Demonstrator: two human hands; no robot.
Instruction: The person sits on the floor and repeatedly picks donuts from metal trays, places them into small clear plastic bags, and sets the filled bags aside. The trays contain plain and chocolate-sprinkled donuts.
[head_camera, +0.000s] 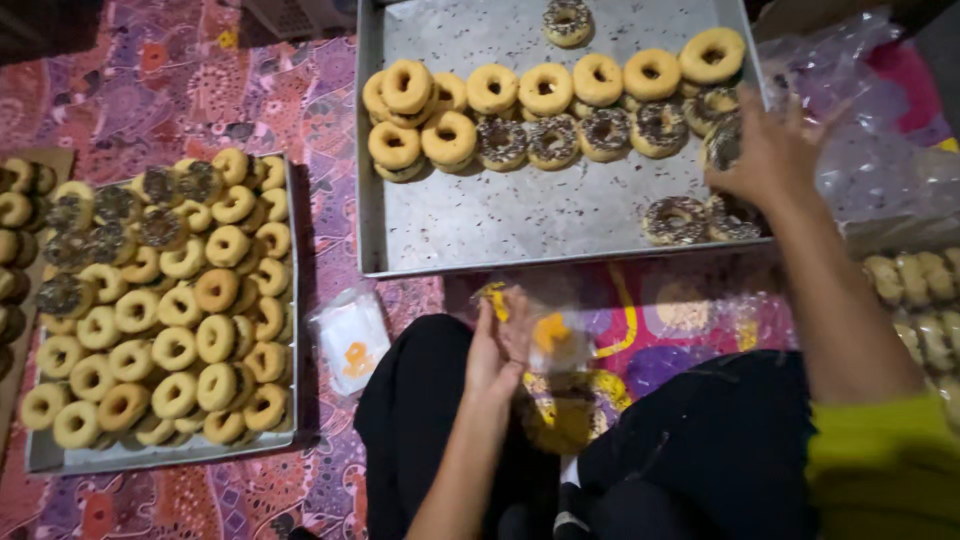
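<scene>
Left hand (497, 345) low in the middle, just above the dark trousers (690, 450), fingers pinched together on the mouth of a clear plastic bag with orange print (545, 340), blurred. Bag hanging in front of the lap, some doughnuts with chocolate sprinkles already inside at the bottom. Right hand (770, 150) stretched out over the right edge of the large flat metal tray (500, 225), fingers spread apart, palm down, touching or just over a chocolate-sprinkled ring doughnut (722, 145); too blurred to tell whether gripped. On that tray, a row of plain golden ring doughnuts (545, 88) across the top, sprinkled ones beneath and at the lower right corner. Further left, on the patterned purple cloth (180, 90), a smaller metal tray (150, 455) packed full of plain and sprinkled doughnuts. Between the two trays, a small empty clear bag with an orange mark (350, 340) lying flat. At the far right, crumpled clear plastic wrapping (870, 150), well apart from the left hand
</scene>
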